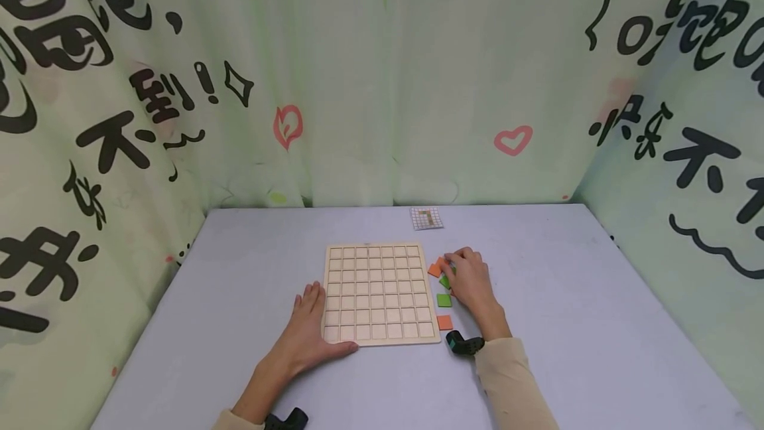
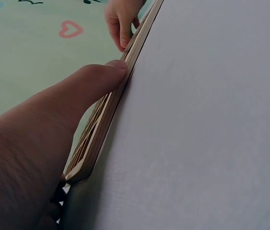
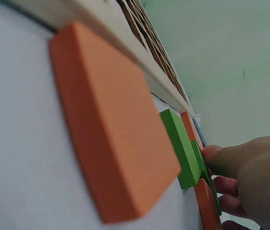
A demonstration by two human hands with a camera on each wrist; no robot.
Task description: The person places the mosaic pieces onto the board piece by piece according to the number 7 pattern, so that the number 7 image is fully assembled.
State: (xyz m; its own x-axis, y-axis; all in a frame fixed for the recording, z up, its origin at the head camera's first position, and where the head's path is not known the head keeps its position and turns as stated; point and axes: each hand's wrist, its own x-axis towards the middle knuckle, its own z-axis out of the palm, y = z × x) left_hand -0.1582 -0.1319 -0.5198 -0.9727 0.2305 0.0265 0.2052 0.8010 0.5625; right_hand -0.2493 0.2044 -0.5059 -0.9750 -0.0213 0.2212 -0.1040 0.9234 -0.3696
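A square wooden grid board (image 1: 382, 294) lies on the table, its cells bare. My left hand (image 1: 310, 327) is spread round its near left corner, fingers along the left side. The left thumb (image 2: 111, 72) presses the near edge in the left wrist view. My right hand (image 1: 471, 277) reaches down to a loose cluster of square tiles right of the board. Its thumb (image 3: 221, 158) touches a green tile (image 3: 198, 155); whether the fingers pinch one is hidden. Nearer me are another green tile (image 1: 444, 300) and an orange tile (image 1: 444, 322), large in the right wrist view.
Behind the board, near the table's far edge, lies a small card (image 1: 426, 218) with a printed grid pattern. A pale curtain (image 1: 346, 85) with writing and hearts encloses the white table (image 1: 251, 257) at the back and sides.
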